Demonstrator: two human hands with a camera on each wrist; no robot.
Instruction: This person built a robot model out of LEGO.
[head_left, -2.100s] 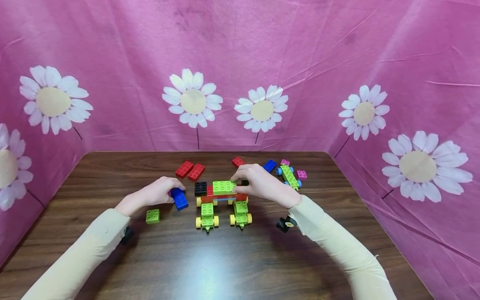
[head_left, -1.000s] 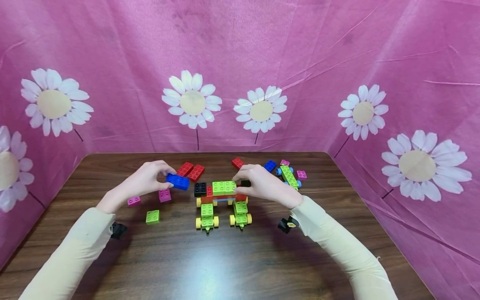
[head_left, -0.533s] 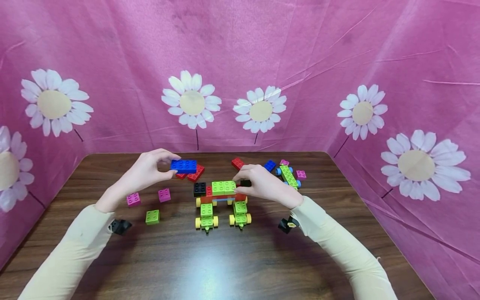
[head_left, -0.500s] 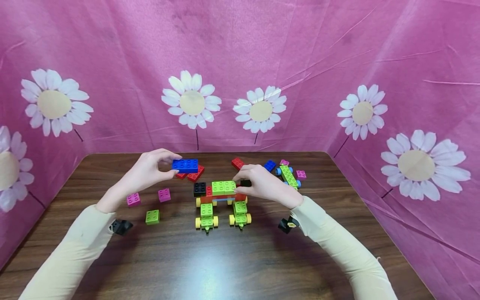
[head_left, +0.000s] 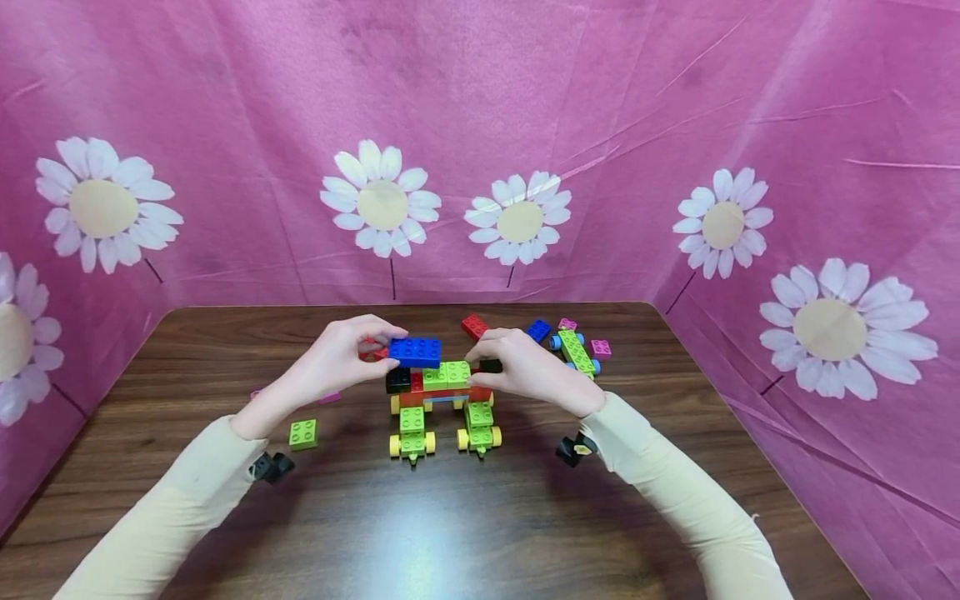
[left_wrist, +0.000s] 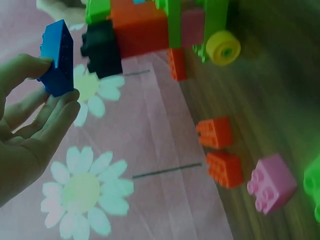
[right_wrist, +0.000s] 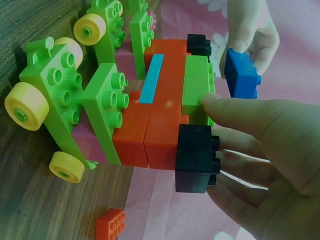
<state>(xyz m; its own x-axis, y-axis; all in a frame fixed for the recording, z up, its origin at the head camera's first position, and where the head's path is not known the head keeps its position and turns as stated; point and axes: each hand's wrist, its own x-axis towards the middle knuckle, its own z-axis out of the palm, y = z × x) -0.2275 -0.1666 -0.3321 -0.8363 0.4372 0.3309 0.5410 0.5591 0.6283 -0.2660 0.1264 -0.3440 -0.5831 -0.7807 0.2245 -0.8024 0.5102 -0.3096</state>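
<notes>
My left hand pinches a blue toy brick between thumb and fingers. The brick hovers above the left part of a built brick model, in front of its green top bricks as seen from the head. Red bricks span the model, which stands on green wheeled bases with yellow wheels. A black brick sits at each end of the top. My right hand holds the model's right end, thumb by the green brick and fingers behind the black one.
A loose green brick lies at left, with pink bricks partly hidden by the left arm. Red bricks lie behind the left hand. At back right are a red brick, a blue brick, a green car base and pink bricks.
My left hand has lifted the blue brick from the table's left side, turned it level and brought it right, over the model. My right hand has stayed at the model's right end.
</notes>
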